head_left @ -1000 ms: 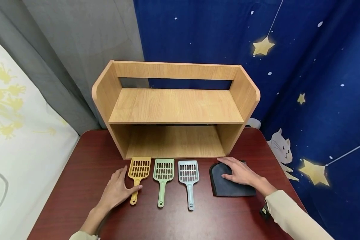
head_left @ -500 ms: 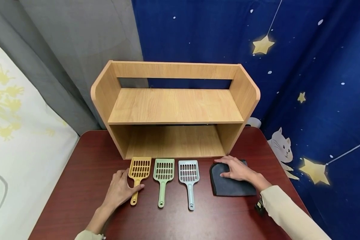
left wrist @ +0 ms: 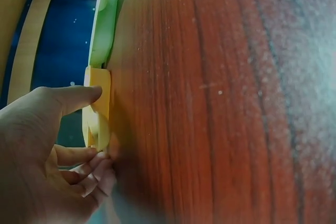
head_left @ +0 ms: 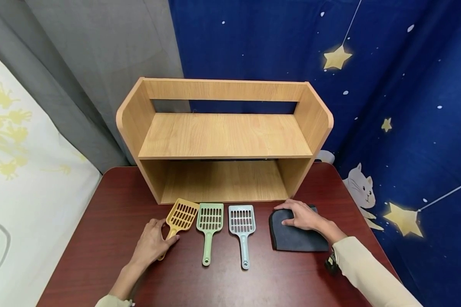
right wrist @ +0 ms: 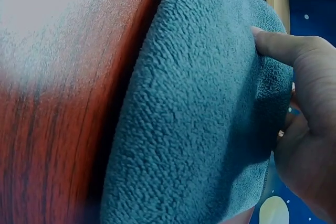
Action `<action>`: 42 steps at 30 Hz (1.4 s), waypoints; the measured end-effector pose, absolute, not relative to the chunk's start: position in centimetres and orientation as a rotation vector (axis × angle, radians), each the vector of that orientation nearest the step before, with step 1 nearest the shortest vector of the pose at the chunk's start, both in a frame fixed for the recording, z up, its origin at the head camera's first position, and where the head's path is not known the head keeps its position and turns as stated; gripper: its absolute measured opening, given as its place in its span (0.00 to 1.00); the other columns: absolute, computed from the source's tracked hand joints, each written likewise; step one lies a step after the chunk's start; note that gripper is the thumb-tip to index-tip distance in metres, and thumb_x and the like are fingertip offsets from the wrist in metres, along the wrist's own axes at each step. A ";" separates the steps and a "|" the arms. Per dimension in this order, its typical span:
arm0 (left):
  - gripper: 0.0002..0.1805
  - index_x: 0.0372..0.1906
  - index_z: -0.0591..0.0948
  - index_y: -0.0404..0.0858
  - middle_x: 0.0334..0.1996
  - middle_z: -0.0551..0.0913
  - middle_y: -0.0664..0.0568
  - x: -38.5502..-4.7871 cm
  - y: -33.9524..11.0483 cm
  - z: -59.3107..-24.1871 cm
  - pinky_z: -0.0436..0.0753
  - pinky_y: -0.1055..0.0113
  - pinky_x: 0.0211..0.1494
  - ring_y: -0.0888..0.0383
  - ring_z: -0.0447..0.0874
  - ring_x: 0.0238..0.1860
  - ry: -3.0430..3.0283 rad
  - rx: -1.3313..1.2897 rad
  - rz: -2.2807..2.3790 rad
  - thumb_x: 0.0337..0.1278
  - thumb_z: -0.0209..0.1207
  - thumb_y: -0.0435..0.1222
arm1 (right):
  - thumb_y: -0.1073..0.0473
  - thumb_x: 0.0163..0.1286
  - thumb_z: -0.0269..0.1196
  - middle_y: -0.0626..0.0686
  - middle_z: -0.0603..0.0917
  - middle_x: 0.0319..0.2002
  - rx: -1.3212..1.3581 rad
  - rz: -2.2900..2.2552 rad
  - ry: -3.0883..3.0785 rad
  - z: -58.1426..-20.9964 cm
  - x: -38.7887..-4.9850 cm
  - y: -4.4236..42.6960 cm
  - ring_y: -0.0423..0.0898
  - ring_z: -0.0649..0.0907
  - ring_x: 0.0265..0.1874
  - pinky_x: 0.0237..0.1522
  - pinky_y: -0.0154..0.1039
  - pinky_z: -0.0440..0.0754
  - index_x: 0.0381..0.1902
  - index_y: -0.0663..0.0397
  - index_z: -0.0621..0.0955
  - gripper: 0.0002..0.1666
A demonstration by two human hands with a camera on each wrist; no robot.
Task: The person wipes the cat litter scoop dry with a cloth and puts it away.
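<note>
In the head view my left hand [head_left: 150,245] holds the yellow litter scoop [head_left: 182,214], thumb on one side and fingers on the other. The scoop lies askew, its slotted head angled to the right and its handle partly behind the thumb. The left wrist view also has the yellow scoop [left wrist: 103,90] between thumb and fingers. A green litter scoop [head_left: 209,218] and a light blue one [head_left: 241,219] lie to its right. My right hand [head_left: 305,216] grips a dark grey fleecy pad [head_left: 299,244]. Its thumb presses the top; the fingers curl over the far edge, their tips hidden.
A two-tier wooden shelf [head_left: 226,157] stands behind the scoops on the dark red table [head_left: 199,290]. Its front bottom edge is close to the scoop heads. A grey curtain [head_left: 111,47] and a blue starry curtain [head_left: 253,38] hang behind.
The yellow scoop has turned: its head swung right towards the green scoop, its handle end moved left. My left hand shifted slightly left with it. The right hand stays on the pad.
</note>
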State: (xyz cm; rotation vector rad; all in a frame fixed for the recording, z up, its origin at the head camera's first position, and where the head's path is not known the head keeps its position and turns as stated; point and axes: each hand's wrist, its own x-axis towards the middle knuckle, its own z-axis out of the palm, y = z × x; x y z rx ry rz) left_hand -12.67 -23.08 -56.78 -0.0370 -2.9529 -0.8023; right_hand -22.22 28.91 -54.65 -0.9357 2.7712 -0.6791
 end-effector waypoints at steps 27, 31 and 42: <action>0.13 0.48 0.87 0.30 0.34 0.85 0.45 -12.6 -25.5 -55.5 0.80 0.50 0.36 0.52 0.80 0.32 -2.807 -0.208 -0.784 0.60 0.72 0.30 | 0.60 0.66 0.77 0.50 0.89 0.58 -0.926 -0.889 2.783 -50.4 -21.6 30.6 0.40 0.85 0.51 0.55 0.42 0.82 0.66 0.54 0.83 0.31; 0.14 0.49 0.87 0.30 0.35 0.85 0.46 -12.8 -25.5 -54.6 0.79 0.51 0.35 0.53 0.79 0.32 -2.804 -0.239 -0.774 0.60 0.72 0.31 | 0.60 0.66 0.77 0.50 0.88 0.58 -0.951 -0.982 2.798 -49.8 -21.6 31.2 0.43 0.85 0.52 0.57 0.33 0.78 0.68 0.49 0.81 0.33; 0.13 0.52 0.89 0.37 0.35 0.84 0.53 -14.5 -23.9 -51.9 0.75 0.59 0.34 0.59 0.74 0.29 -2.861 -0.361 -0.743 0.65 0.71 0.35 | 0.62 0.67 0.75 0.53 0.88 0.58 -0.932 -1.181 2.785 -48.4 -21.0 31.4 0.45 0.84 0.55 0.59 0.24 0.72 0.65 0.50 0.83 0.28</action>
